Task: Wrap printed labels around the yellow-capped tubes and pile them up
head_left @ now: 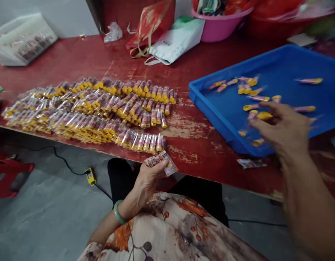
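Blue tray holds yellow-ended tubes, right hand among them, grip unclear; left hand clamps printed film.

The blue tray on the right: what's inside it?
Scattered small wrapped pieces with yellow ends lie inside the blue tray. The right hand reaches over some, so whatever lies directly beneath it can't be seen.

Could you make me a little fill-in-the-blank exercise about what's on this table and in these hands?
The right hand is over a ____ tray.
The left hand holds ____ cards.
The green bangle is on the ____ wrist.
Rows of wrapped tubes lie on the ____ tabletop.

Missing words: blue; printed; left; red.
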`<move>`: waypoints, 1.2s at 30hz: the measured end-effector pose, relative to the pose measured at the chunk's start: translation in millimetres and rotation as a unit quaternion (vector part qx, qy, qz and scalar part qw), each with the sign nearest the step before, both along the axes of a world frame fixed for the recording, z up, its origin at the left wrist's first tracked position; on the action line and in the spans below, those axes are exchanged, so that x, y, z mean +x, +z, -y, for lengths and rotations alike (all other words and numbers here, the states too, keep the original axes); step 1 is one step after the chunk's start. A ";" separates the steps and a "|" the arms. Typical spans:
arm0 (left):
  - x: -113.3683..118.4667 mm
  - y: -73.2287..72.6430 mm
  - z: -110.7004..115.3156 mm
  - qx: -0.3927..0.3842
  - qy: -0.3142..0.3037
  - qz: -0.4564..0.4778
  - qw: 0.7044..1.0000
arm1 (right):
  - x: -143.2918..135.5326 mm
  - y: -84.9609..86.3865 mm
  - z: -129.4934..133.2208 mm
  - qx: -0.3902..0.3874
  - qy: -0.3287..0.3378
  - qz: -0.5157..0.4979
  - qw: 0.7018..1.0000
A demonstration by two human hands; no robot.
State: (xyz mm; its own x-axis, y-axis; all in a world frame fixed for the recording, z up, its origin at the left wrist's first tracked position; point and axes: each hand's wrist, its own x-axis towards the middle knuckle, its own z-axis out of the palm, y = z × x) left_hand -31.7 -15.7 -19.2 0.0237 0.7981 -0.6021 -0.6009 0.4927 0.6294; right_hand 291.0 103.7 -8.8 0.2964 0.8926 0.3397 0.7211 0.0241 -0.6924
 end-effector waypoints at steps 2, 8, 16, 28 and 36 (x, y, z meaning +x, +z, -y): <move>0.6 0.3 -1.1 0.004 0.009 0.001 1.000 | -32.7 10.8 41.1 -0.009 0.088 -0.227 0.970; 0.3 3.8 -4.2 0.027 0.050 0.002 0.998 | -125.6 9.1 121.0 -0.154 0.249 -0.469 0.833; -3.6 3.7 4.0 0.042 0.038 0.013 0.998 | -169.4 -5.0 128.8 -0.299 0.176 -0.476 0.809; -12.1 -1.1 1.9 0.000 0.068 0.039 0.997 | -168.6 -6.7 126.0 -0.171 0.205 -0.503 0.822; -6.5 1.9 0.5 -0.068 0.072 0.071 0.993 | -165.3 -5.8 140.8 -0.008 0.278 -0.361 0.890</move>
State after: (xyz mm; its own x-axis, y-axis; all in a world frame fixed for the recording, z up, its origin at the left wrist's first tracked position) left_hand -38.2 -16.2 -17.3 0.0077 0.7108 -0.7034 -0.7488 0.4703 0.4670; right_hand 125.7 -37.0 -14.6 -0.0562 0.9726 0.2255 -0.0314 0.2240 -0.9741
